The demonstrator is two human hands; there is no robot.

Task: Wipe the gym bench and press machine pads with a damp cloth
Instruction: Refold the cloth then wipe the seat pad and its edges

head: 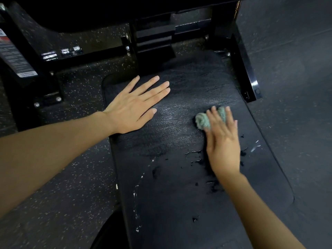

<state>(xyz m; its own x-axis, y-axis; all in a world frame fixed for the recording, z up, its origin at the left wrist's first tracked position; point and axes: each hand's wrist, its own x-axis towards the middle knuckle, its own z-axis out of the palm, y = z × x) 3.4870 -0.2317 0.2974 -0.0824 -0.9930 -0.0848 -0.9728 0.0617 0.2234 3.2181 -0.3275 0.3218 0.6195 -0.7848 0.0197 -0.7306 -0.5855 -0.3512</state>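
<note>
Far left: warning label (12,51) stuck on the black steel machine frame (45,83), text too blurred to read. Frame foot is bolted down onto the speckled rubber floor (71,168).

Left hand (133,106) lies palm down on the far left part of the bench pad (170,194). Grip apart: fingers straight and spread, pointing up-right, thumb out to the side, nothing held. Forearm comes in from the left edge of the view.

Bench pad is black and textured, running from the bottom of the view up toward the frame. White scuff marks (136,191) run along its near left edge. Wet sheen (179,108) on the pad between the two hands.

Cloth (202,121), pale green and bunched up, sits on the pad right of centre, under the right hand's fingertips. Right hand (222,141) is palm down on it, a bit motion-blurred. Grip not clamped: fingers lie nearly straight over the cloth, pressing it onto the pad; thumb hidden. Water droplets (197,159) dot the pad beside and below this hand.

Right: glossy black frame leg (246,74) runs beside the pad's far right edge, plain dark floor beyond it.
</note>
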